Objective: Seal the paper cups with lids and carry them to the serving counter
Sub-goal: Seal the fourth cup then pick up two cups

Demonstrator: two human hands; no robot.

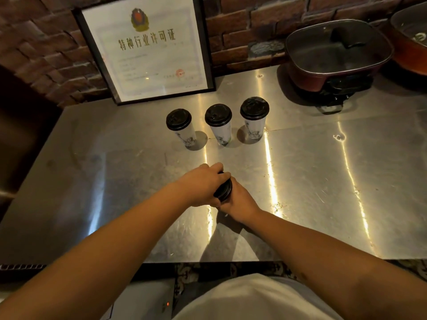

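Steel sheet forms the counter [323, 192], which shows scratches and bright streaks of reflected light. At the near edge, two bare forearms reach from 6 o'clock toward the centre of the counter. The left hand [203, 184] lies over the top of a black lid [224, 189], with its fingers curled down over the lid's far rim. The right hand [240, 200] is wrapped around what sits under the lid, just below the rim; the hands hide nearly all of it, so it cannot be told whether it is a cup. Both hands are closed on this one item and touch each other at its near side. The lid appears tilted toward 3 o'clock.

Toward 12 o'clock, well apart from the hands, three paper cups stand upright in a row, each already capped with a black lid: the left cup [182, 131], the middle cup [220, 128] and the right cup [254, 122]. They stand near one another without touching.

Behind the row, a framed certificate [147, 49] leans against the brick wall [249, 24]. At 2 o'clock, an electric pan [335, 56] with a glass cover rests on the counter.
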